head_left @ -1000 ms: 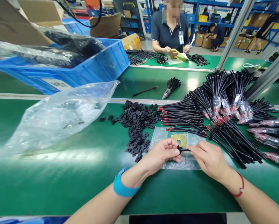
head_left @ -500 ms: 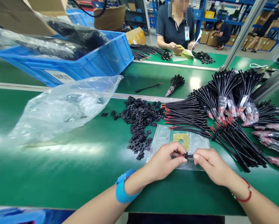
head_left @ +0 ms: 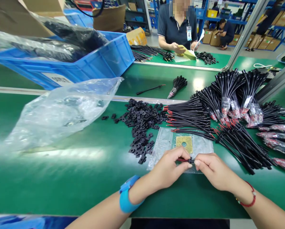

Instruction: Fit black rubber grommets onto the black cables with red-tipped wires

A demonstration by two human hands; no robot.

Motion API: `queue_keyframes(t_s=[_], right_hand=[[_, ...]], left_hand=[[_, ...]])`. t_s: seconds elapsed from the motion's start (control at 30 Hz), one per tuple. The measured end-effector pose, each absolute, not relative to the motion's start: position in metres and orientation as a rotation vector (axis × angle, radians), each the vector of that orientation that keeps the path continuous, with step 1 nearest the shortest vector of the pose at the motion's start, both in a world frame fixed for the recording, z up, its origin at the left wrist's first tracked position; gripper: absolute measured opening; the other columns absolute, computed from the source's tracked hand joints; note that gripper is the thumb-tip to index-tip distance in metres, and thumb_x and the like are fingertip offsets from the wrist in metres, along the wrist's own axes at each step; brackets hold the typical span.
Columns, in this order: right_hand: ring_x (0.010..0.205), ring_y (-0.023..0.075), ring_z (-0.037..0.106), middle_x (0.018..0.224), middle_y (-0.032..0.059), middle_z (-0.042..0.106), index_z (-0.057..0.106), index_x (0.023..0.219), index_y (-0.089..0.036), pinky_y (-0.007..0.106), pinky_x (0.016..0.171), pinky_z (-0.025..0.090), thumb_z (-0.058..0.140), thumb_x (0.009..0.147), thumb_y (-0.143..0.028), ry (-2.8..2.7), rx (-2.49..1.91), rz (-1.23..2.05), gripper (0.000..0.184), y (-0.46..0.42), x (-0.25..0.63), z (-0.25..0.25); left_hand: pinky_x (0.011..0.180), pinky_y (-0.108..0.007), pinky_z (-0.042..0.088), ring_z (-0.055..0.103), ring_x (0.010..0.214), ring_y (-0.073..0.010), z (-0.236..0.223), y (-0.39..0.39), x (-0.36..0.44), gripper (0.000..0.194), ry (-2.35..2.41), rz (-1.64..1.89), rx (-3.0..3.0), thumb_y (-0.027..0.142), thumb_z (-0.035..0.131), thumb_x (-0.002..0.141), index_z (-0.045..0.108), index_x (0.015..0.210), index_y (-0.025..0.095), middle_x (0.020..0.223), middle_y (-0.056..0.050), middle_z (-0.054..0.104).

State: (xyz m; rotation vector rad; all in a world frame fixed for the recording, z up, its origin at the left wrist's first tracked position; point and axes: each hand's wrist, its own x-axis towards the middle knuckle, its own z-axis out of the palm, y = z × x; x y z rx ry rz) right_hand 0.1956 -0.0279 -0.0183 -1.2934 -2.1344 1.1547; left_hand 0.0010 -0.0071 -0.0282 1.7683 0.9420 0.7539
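Note:
My left hand [head_left: 169, 168] and my right hand [head_left: 215, 170] pinch a short black cable [head_left: 188, 160] between their fingertips, with a small black rubber fitting on it and a red-tipped wire showing at the left. Just beneath them lies a flat clear plastic sheet [head_left: 161, 143] holding a yellow sponge pad with a round hole [head_left: 184, 144]. Left of my left hand is a heap of black rubber washers [head_left: 139, 127]. Bundles of black cables with red wire ends [head_left: 192, 119] spread beyond and right of my right hand.
A crumpled clear plastic bag [head_left: 58, 114] lies on the green bench, and a blue crate [head_left: 85, 68] of bagged black parts stands behind it. Across the bench, a co-worker [head_left: 177, 28] handles yellow paper. Metal posts [head_left: 277, 84] rise at the right.
My hands have come closer together around the black fitting, and a red-tipped wire now shows at its left. The view has shifted slightly.

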Motion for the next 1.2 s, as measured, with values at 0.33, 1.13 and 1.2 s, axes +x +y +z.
queue_keyframes(t_s=[0.33, 1.13, 1.2], right_hand=[[0.059, 0.0121, 0.050, 0.066, -0.0003, 0.056, 0.051, 0.074, -0.019, 0.023, 0.057, 0.037, 0.033, 0.097, -0.029, -2.123, -1.303, 0.935, 0.031, -0.026, 0.188, -0.027], [0.075, 0.0161, 0.059, 0.083, 0.0040, 0.065, 0.062, 0.095, -0.020, 0.027, 0.068, 0.045, 0.038, 0.096, -0.034, -2.120, -1.342, 1.006, 0.028, -0.028, 0.192, -0.019], [0.086, 0.0189, 0.061, 0.098, 0.0069, 0.067, 0.061, 0.106, -0.021, 0.031, 0.077, 0.046, 0.039, 0.095, -0.028, -2.192, -1.348, 0.680, 0.025, -0.028, 0.198, -0.015]], left_hand=[[0.080, -0.030, 0.044, 0.057, 0.088, -0.0165, -0.024, 0.000, -0.001, 0.011, 0.930, 0.757, 1.774, 0.015, 0.057, 0.080, 0.058, 0.091, 0.020, 0.091, -0.003, 0.061], [0.078, -0.030, 0.048, 0.059, 0.082, -0.0164, -0.019, 0.004, -0.005, 0.009, 0.894, 0.760, 1.725, 0.020, 0.057, 0.081, 0.061, 0.088, 0.017, 0.087, -0.004, 0.064], [0.078, -0.031, 0.049, 0.059, 0.083, -0.0164, -0.021, 0.007, -0.004, 0.016, 0.884, 0.789, 1.683, 0.021, 0.056, 0.082, 0.058, 0.097, 0.016, 0.090, -0.005, 0.063]])
